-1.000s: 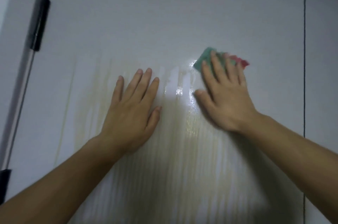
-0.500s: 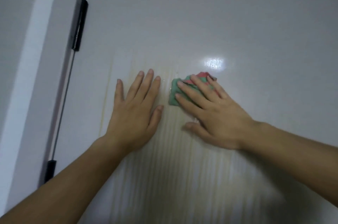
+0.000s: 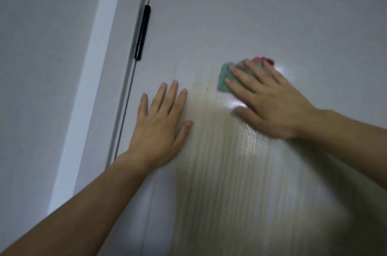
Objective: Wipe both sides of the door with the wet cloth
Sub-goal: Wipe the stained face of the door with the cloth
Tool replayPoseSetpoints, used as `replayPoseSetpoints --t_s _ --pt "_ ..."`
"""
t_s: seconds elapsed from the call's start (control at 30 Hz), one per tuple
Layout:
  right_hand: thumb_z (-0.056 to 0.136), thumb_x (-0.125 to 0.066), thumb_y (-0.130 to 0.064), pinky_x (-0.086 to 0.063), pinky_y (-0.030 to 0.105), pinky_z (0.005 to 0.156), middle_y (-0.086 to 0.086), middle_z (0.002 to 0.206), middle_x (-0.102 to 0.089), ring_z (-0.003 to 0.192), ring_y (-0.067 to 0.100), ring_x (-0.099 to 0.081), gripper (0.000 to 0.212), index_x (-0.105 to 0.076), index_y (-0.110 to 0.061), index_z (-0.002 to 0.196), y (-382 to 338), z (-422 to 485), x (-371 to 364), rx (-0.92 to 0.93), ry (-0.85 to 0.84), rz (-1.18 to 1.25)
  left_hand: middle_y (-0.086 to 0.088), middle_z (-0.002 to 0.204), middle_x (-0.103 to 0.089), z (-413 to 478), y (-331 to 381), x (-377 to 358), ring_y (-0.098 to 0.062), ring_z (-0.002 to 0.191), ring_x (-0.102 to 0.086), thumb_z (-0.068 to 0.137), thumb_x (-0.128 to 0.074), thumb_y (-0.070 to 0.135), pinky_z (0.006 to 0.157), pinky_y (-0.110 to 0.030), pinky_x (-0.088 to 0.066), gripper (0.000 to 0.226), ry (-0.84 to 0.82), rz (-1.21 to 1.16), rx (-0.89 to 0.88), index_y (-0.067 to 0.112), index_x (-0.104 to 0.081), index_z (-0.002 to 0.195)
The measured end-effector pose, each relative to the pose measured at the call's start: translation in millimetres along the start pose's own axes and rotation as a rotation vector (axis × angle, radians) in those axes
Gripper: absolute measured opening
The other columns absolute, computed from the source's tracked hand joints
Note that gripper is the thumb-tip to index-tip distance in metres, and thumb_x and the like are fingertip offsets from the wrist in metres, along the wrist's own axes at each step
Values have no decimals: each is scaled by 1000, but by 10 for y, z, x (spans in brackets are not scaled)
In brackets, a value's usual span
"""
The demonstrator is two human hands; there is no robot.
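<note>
A pale door [image 3: 261, 15] fills most of the view, with yellowish wet streaks running down its lower middle. My right hand [image 3: 270, 100] presses a green and red wet cloth [image 3: 225, 80] flat against the door; only the cloth's left and top edges show past my fingers. My left hand [image 3: 161, 126] lies flat on the door with fingers spread, a short way left of the cloth, holding nothing.
A black hinge [image 3: 142, 36] sits on the door's left edge. Beside it runs the white door frame [image 3: 90, 80], then a grey wall [image 3: 37, 67]. Glossy wet patches shine under and right of my right hand.
My right hand slid the cloth left toward my left hand, then back to the right and slightly up. My view shifted left, showing more frame and wall. My left hand stayed flat.
</note>
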State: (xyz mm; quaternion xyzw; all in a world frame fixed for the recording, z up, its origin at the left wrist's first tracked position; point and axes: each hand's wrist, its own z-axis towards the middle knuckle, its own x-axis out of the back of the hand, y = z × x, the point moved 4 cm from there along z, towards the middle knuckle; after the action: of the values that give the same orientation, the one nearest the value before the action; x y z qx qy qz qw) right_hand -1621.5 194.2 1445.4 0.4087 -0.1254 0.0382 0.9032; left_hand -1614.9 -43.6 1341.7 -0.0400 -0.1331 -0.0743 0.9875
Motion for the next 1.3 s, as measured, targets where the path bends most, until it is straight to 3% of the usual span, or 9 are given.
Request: replayPoseSetpoints --t_s 0.1,0.2,0.3,0.5,0.7,0.77,0.87,1.07,1.3 --pt "101 -16 -62 11 46 125 1 171 1 157 26 8 74 -12 -22 163 32 273 76 -225 37 76 -11 172 -9 -70 -153 29 -26 159 -5 103 -31 48 129 -49 -9 69 36 -42 17 14 -19 162" --pt "102 -26 -61 -6 57 126 7 170 -14 157 35 -5 73 -26 -18 160 -533 110 -59 3 50 50 -14 170 -14 -171 -344 45 -29 158 -10 103 -35 47 128 -50 -12 70 59 -41 69 9 -23 161" --pt "104 -30 -59 -15 56 125 2 170 -17 157 31 -9 67 -31 -21 159 -745 3 -136 217 -23 28 -15 170 -16 -273 -530 38 -30 158 -12 103 -36 45 127 -53 -17 70 54 -30 42 6 -25 160" --pt "101 -12 -60 8 47 126 -1 171 0 158 24 8 72 -11 -25 163 -469 925 124 -151 49 88 -14 171 -8 -424 -620 -48 -28 159 -3 103 -32 46 129 -46 -10 72 41 -38 17 7 -18 162" --pt "104 -19 -58 -12 55 125 2 171 -13 157 30 -8 68 -25 -22 161 -1073 665 -81 273 -24 -7 -17 170 -10 -629 -624 -128 -31 159 -5 103 -37 44 128 -49 -15 72 57 -71 8 5 -21 161" --pt "103 -17 -57 -9 52 126 2 170 -14 157 31 -11 68 -25 -23 161 -932 978 25 148 35 14 -19 169 -13 -666 -615 -133 -33 158 -8 102 -39 42 127 -50 -16 70 79 -70 5 3 -25 159" --pt "100 -10 -60 4 49 127 1 171 -4 158 28 2 73 -15 -23 163 -919 1357 131 -41 37 84 -21 169 -14 -741 -604 -156 -34 158 -10 102 -42 39 126 -52 -18 69 99 -102 17 1 -28 158" --pt "105 -16 -52 -11 53 126 4 170 -17 157 30 -11 66 -27 -19 161 -1395 860 -30 334 -32 6 -19 170 -13 -1009 -606 -202 -31 159 -8 103 -42 41 125 -51 -23 69 54 -107 25 5 -25 160" --pt "102 -10 -56 -5 54 126 4 170 -15 157 30 -7 71 -24 -19 161 -1523 1275 40 210 -12 40 -17 170 -13 -1032 -617 -178 -30 159 -9 103 -41 39 127 -48 -21 68 49 -165 45 5 -25 160"
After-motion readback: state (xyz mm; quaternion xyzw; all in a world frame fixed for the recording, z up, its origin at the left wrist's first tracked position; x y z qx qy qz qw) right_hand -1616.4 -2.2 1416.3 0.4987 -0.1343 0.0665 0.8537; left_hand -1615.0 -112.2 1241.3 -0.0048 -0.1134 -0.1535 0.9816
